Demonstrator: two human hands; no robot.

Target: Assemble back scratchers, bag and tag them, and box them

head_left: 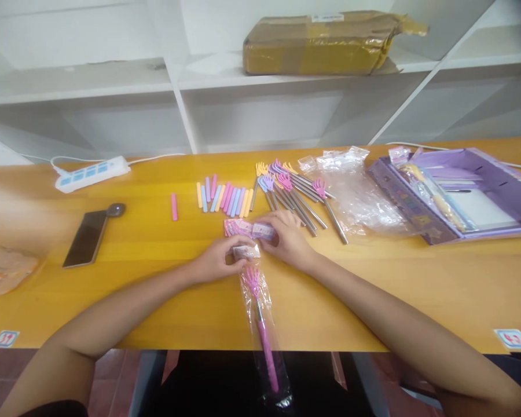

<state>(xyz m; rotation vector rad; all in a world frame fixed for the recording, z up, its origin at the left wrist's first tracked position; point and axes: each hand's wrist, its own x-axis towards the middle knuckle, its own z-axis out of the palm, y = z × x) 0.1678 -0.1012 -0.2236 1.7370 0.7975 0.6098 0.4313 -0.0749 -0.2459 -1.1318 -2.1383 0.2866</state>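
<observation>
My left hand is closed on the top of a clear plastic bag. Inside the bag lies a pink back scratcher, its claw end toward my hands and its handle reaching past the table's front edge. My right hand pinches a small printed label card just above the bag's top. Beside that card, more pink label cards lie in an overlapping pile. Beyond my hands are several back scratcher rods with coloured claws, and a row of pastel handle tubes.
Clear plastic bags are heaped right of the rods, next to a purple box holding bagged items. At left are a phone, a dark round-ended object and a power strip. A taped carton sits on the shelf.
</observation>
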